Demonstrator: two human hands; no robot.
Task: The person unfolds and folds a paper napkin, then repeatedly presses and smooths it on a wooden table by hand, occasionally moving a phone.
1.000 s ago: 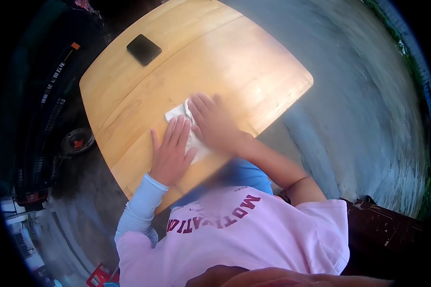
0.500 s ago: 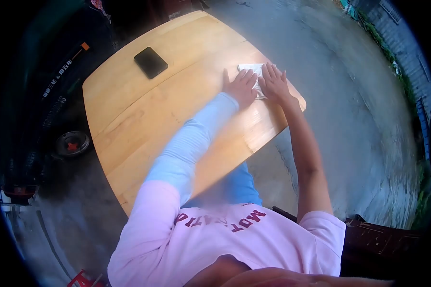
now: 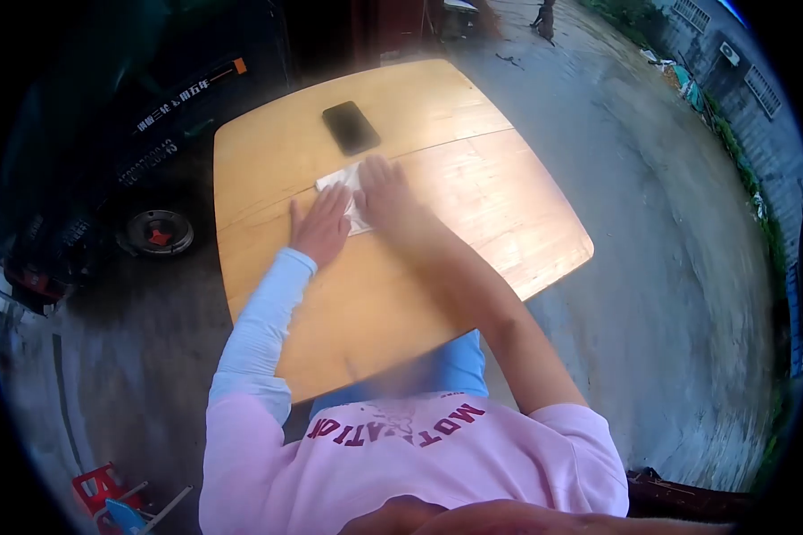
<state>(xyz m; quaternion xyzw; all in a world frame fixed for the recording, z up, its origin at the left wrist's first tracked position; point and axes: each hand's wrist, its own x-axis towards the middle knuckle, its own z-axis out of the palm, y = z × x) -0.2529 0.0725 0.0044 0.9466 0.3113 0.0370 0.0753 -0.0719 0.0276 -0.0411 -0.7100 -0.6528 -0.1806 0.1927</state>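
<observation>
Left grip (image 3: 321, 232) and right grip (image 3: 384, 193) spread flat, fingers extended, on creased white cloth (image 3: 338, 177) beneath them; smooth wood-grained bench (image 3: 357, 312) below; flat black rectangular slab (image 3: 351, 127) just beyond.

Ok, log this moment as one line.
Left hand: on white cloth | right hand: on cloth, blurred | cloth: on wooden tabletop | black phone: on tabletop beyond cloth, untouched

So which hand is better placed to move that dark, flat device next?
Probably the right hand: it reaches nearer to the dark device, while the left hand sits farther back. Both hands are on the white cloth.
</observation>
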